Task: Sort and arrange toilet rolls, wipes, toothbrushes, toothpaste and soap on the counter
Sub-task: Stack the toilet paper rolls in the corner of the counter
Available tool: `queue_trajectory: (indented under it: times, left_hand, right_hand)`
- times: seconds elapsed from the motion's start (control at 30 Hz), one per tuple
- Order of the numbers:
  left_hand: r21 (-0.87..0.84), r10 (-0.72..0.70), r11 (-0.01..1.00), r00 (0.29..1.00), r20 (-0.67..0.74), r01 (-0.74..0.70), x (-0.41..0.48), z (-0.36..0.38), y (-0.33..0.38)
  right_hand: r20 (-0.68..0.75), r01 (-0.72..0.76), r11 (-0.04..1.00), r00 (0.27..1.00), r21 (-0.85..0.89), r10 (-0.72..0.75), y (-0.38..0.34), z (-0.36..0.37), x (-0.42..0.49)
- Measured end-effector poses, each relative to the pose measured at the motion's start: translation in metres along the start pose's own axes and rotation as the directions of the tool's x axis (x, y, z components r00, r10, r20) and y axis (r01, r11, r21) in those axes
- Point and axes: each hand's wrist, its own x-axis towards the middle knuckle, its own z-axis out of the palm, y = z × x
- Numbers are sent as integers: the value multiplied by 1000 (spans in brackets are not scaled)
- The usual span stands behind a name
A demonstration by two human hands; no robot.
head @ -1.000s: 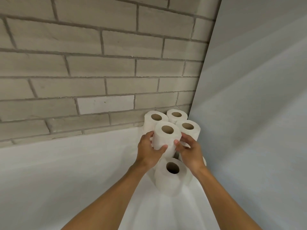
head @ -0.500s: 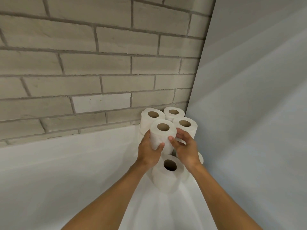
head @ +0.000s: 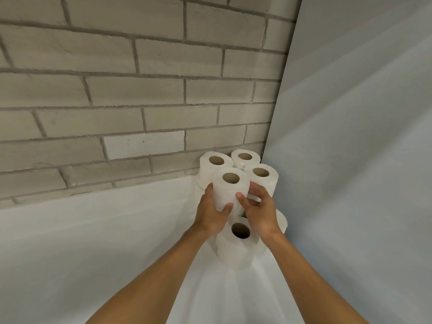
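Several white toilet rolls stand upright, stacked in the far right corner of the white counter (head: 93, 242). Both hands grip the front upper toilet roll (head: 230, 190): my left hand (head: 210, 213) wraps its left side with the thumb across the front, and my right hand (head: 258, 210) holds its right side. Behind it stand a left roll (head: 215, 163), a back roll (head: 245, 157) and a right roll (head: 261, 175). A nearer roll (head: 236, 246) stands lower, just below my hands. Another roll at the right is mostly hidden behind my right wrist.
A grey brick wall (head: 140, 90) runs along the back of the counter. A smooth pale panel (head: 350, 136) closes the right side, right beside the rolls. White counter surface stretches to the left and toward me.
The hands keep their hold on the front upper roll; the roll and hands have shifted very slightly toward the back rolls. The view has tipped a little.
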Motion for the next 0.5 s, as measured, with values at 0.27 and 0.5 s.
queue_trajectory:
  times: [0.27,0.5]
  left_hand:
    - [11,-92,996,996,10,92,-3,-10,-4]
    - [6,-42,999,995,-86,43,-18,-40,-9]
  right_hand:
    - [-112,13,999,994,-42,-18,-5,2,-8]
    - [-135,89,995,986,-40,-93,-23,18,-29]
